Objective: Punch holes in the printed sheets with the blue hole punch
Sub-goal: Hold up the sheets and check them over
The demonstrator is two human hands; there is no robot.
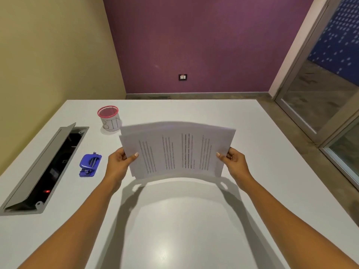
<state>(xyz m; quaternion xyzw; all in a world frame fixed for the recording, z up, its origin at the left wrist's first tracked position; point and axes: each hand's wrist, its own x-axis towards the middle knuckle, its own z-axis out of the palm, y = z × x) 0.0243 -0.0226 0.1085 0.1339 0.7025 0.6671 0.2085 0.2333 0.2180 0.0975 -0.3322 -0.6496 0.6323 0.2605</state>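
Note:
A small stack of printed sheets (177, 150) hangs in the air above the white table (194, 220), bowed slightly, its text lines running away from me. My left hand (119, 162) grips the stack's left edge, thumb on top. My right hand (232, 161) grips the right edge the same way. The sheets are unevenly aligned at the far edge. The blue hole punch (89, 165) lies on the table to the left of my left hand, apart from it and untouched.
A pink-rimmed mesh cup wrapped in paper marked "BIN" (109, 118) stands at the back left. An open grey cable hatch (43, 167) is set into the table's left side. The table's right edge drops to a floor beside glass doors (318, 98).

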